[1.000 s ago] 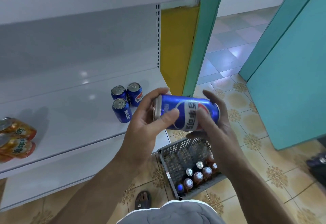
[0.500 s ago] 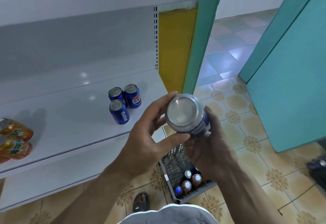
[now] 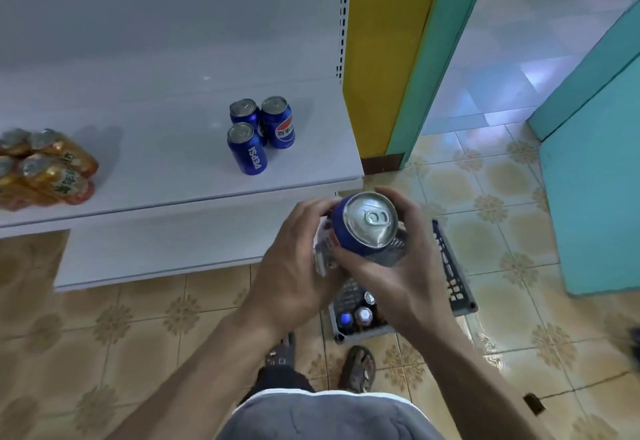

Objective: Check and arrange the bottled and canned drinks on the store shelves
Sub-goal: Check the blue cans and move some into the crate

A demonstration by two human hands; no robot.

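We hold one can (image 3: 369,226), lid up, in both hands: left hand (image 3: 294,266) curled round its side, right hand (image 3: 408,277) cupping it, just off the shelf (image 3: 156,149) edge, above the basket (image 3: 446,259). Three cans (image 3: 258,135) stand shelved together; bottles (image 3: 363,315) sit in the basket — most stocking seems left.

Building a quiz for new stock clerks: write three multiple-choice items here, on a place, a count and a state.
1. The grey basket sits on: A. the floor B. a chair C. a cart
2. Blue cans standing on the shelf: A. two B. three C. five
3. The nearest can is: A. on the shelf B. in the basket C. held by left hand and right hand
A, tiles show around it; B, three upright tops cluster; C, fingers curl round it.
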